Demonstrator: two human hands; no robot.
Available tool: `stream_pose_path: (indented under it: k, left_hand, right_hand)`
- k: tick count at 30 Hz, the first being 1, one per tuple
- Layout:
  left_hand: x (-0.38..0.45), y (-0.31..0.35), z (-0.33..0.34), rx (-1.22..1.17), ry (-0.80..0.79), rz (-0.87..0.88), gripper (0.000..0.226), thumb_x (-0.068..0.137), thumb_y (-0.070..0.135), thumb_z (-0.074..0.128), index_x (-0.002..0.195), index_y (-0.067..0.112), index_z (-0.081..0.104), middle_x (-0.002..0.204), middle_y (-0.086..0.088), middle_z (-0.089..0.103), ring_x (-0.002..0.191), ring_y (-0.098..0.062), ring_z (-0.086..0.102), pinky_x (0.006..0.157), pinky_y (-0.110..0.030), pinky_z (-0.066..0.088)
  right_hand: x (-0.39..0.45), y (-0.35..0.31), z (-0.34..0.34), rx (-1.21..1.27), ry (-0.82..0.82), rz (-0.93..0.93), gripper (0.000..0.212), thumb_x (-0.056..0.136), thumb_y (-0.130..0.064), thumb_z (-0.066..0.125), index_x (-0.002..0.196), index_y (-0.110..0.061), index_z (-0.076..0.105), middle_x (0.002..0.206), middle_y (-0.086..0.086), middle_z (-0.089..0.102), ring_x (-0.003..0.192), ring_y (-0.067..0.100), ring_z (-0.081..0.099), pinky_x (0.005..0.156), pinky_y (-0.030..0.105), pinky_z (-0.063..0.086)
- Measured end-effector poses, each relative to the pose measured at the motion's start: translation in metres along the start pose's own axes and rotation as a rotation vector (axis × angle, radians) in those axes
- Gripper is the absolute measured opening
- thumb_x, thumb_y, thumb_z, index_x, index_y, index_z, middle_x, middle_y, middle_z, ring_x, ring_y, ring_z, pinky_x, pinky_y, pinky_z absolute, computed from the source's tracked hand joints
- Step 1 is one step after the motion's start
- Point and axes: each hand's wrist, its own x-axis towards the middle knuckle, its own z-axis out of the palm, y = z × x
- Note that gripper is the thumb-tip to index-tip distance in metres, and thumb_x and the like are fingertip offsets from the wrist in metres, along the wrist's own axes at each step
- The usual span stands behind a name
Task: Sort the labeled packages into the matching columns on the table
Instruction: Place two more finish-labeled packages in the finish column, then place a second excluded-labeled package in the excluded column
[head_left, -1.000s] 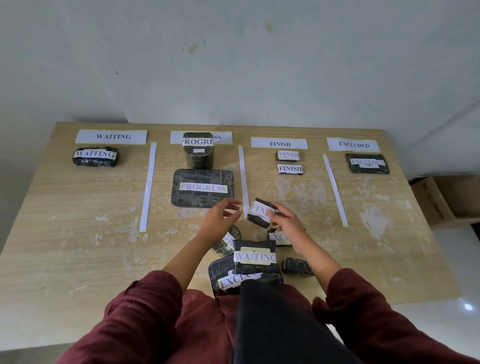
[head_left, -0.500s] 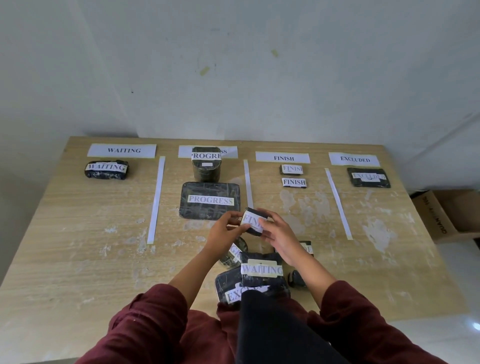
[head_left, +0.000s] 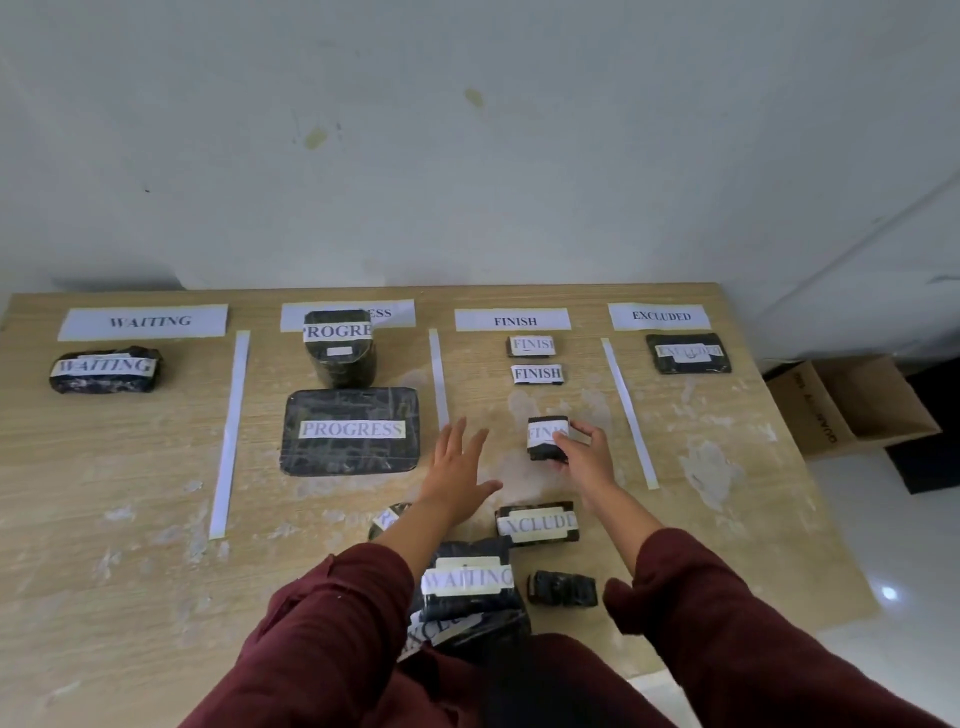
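Observation:
My right hand (head_left: 584, 453) grips a small black package labelled FINISH (head_left: 544, 437) in the FINISH column, below two other FINISH packages (head_left: 536, 373). My left hand (head_left: 457, 467) hovers beside it with fingers spread and holds nothing. Near the front edge lie an EXCLUDED package (head_left: 537, 523), a WAITING package (head_left: 467, 582) on top of a larger EXCLUDED package (head_left: 457, 631), a small black package with no label showing (head_left: 561, 588), and a package (head_left: 387, 519) partly hidden by my left forearm.
Paper headers WAITING (head_left: 143, 321), FINISH (head_left: 513, 320) and EXCLUDED (head_left: 660, 316) sit along the far edge, with white strips (head_left: 228, 431) between columns. Sorted packages: WAITING (head_left: 104, 370), two PROGRESS (head_left: 350, 430), one EXCLUDED (head_left: 688, 353). A cardboard box (head_left: 852, 405) stands right of the table.
My right hand has carried the FINISH package forward and right into the FINISH column. My left hand has let go of it and opened.

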Motion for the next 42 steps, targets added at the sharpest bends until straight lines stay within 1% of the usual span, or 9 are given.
stream_pose_path:
  k: [7, 11, 15, 18, 28, 32, 35, 38, 42]
  left_hand:
    - [0.020, -0.005, 0.016, 0.099, -0.118, -0.087, 0.086, 0.090, 0.050, 0.052, 0.151, 0.032, -0.005, 0.156, -0.006, -0.029, 0.144, -0.031, -0.024, 0.118, -0.048, -0.005]
    - [0.020, -0.006, 0.023, 0.139, -0.109, -0.099, 0.088, 0.090, 0.053, 0.049, 0.150, 0.033, -0.012, 0.154, -0.005, -0.033, 0.143, -0.031, -0.026, 0.117, -0.049, -0.006]
    - [0.020, -0.005, 0.028, 0.170, -0.088, -0.109, 0.089, 0.090, 0.056, 0.047, 0.149, 0.034, -0.015, 0.153, -0.007, -0.036, 0.143, -0.032, -0.027, 0.119, -0.050, -0.006]
    - [0.021, -0.003, 0.027, 0.163, -0.089, -0.114, 0.087, 0.090, 0.056, 0.046, 0.150, 0.033, -0.013, 0.154, -0.007, -0.034, 0.143, -0.032, -0.026, 0.118, -0.049, -0.006]
    - [0.005, -0.006, 0.012, -0.059, 0.085, -0.096, 0.058, 0.096, 0.038, 0.047, 0.148, 0.023, 0.027, 0.159, -0.010, 0.013, 0.147, -0.032, 0.006, 0.119, -0.045, 0.011]
    - [-0.012, -0.009, 0.011, -0.168, 0.155, -0.087, 0.047, 0.096, 0.031, 0.048, 0.141, 0.019, 0.040, 0.152, -0.011, 0.029, 0.142, -0.030, 0.020, 0.117, -0.042, 0.019]
    - [-0.020, -0.011, 0.011, -0.206, 0.187, -0.066, 0.041, 0.096, 0.028, 0.048, 0.135, 0.016, 0.047, 0.146, -0.012, 0.038, 0.139, -0.028, 0.026, 0.115, -0.039, 0.022]
    - [-0.027, -0.011, 0.010, -0.237, 0.195, -0.052, 0.037, 0.096, 0.026, 0.049, 0.131, 0.016, 0.050, 0.141, -0.011, 0.043, 0.135, -0.028, 0.031, 0.112, -0.039, 0.025]
    - [-0.032, -0.006, 0.009, -0.234, 0.208, -0.011, 0.033, 0.096, 0.026, 0.049, 0.128, 0.016, 0.053, 0.138, -0.010, 0.047, 0.134, -0.028, 0.032, 0.113, -0.040, 0.025]
  right_hand:
    - [0.038, -0.016, 0.017, -0.232, 0.087, -0.095, 0.041, 0.090, -0.023, 0.066, 0.127, -0.010, 0.052, 0.126, 0.009, 0.061, 0.114, 0.027, 0.060, 0.089, 0.032, 0.048]
    - [0.034, 0.001, 0.017, -0.411, 0.183, -0.329, 0.051, 0.082, -0.029, 0.075, 0.125, -0.015, 0.052, 0.127, 0.010, 0.055, 0.119, 0.026, 0.050, 0.098, 0.038, 0.043]
    - [0.027, 0.023, 0.015, -0.605, 0.125, -0.589, 0.057, 0.076, -0.032, 0.077, 0.127, -0.023, 0.054, 0.129, 0.006, 0.051, 0.120, 0.023, 0.045, 0.097, 0.041, 0.041]
    - [0.029, 0.025, 0.015, -0.622, 0.089, -0.614, 0.048, 0.081, -0.023, 0.075, 0.125, -0.019, 0.057, 0.127, 0.009, 0.052, 0.120, 0.026, 0.048, 0.097, 0.045, 0.045]
    - [0.013, 0.032, -0.008, -0.580, 0.045, -0.629, 0.040, 0.078, -0.023, 0.076, 0.115, -0.019, 0.059, 0.122, 0.006, 0.047, 0.116, 0.025, 0.051, 0.099, 0.046, 0.044]
    - [-0.013, 0.055, -0.041, -0.558, -0.030, -0.602, 0.032, 0.080, -0.029, 0.076, 0.110, -0.025, 0.064, 0.117, 0.000, 0.050, 0.113, 0.016, 0.050, 0.101, 0.036, 0.043]
    - [-0.029, 0.069, -0.066, -0.620, -0.196, -0.535, 0.043, 0.075, -0.047, 0.077, 0.115, -0.034, 0.066, 0.120, -0.004, 0.047, 0.114, 0.006, 0.044, 0.103, 0.025, 0.034]
    - [-0.038, 0.083, -0.080, -0.796, -0.232, -0.579, 0.059, 0.070, -0.058, 0.076, 0.123, -0.038, 0.063, 0.126, -0.005, 0.046, 0.118, 0.008, 0.041, 0.102, 0.030, 0.032]
    - [-0.046, 0.084, -0.079, -0.842, -0.174, -0.614, 0.052, 0.069, -0.046, 0.082, 0.112, -0.027, 0.060, 0.109, -0.010, 0.055, 0.104, 0.016, 0.050, 0.089, 0.038, 0.039]
